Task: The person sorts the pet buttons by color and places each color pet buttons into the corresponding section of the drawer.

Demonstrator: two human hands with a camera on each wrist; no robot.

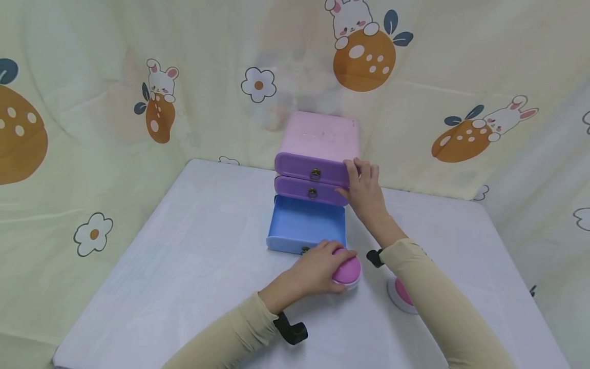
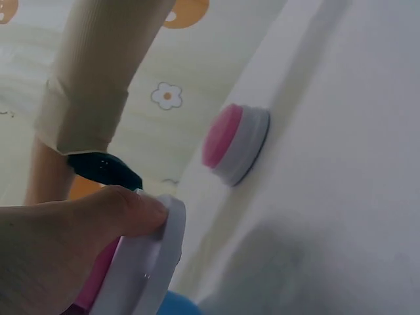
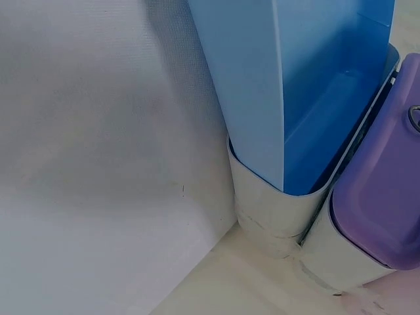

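In the head view my left hand [image 1: 318, 269] grips a round button-like thing [image 1: 348, 269] with a pink domed top and white base, just in front of the drawer cabinet. Its thumb lies on the white rim [image 2: 172, 230] in the left wrist view. The lowest drawer, a blue one [image 1: 306, 223], is pulled out and bare inside. Above it, the upper purple drawer [image 1: 295, 165] and the lower purple drawer [image 1: 292, 187] are pushed in. My right hand [image 1: 366, 192] rests against their right ends, thumb by the lower one; the right wrist view does not show this hand.
A second pink-and-white round thing [image 2: 236, 144] stands on the white table, partly behind the right sleeve [image 1: 442, 292] in the head view. The cabinet's pink top [image 1: 320, 136] stands near a patterned curtain [image 1: 207, 102] at the table's back edge.
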